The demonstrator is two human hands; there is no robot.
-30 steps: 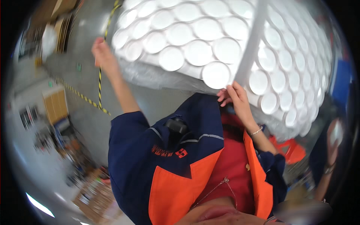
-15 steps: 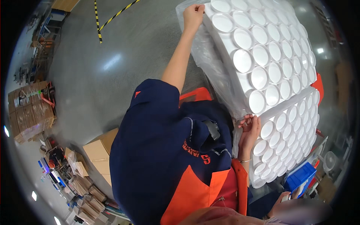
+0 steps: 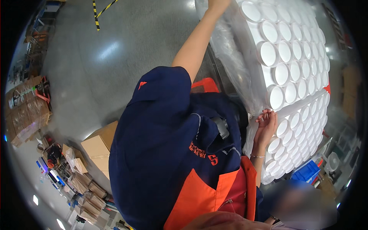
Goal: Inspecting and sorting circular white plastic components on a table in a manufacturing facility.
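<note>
A white sheet carries rows of round white shallow cups or lids. My left arm reaches far forward, and my left hand is at the far left side of this sheet, cut off by the picture's top edge with its fingers out of sight. At the sheet's near corner, my right hand has its fingers curled against the edge. Clear plastic film hangs in folds along the sheet's left side. A second group of similar round white pieces lies just nearer, beyond a narrow gap.
At the lower right are a blue bin, a white fan and another person, partly blurred. A cardboard box stands on the floor to my left. Wrapped cartons are stacked farther left. Yellow-black tape marks the floor.
The sheet of round pieces and both hands have shifted right in the picture. My left hand has also moved up, partly out of view. My right hand remains at the near corner.
</note>
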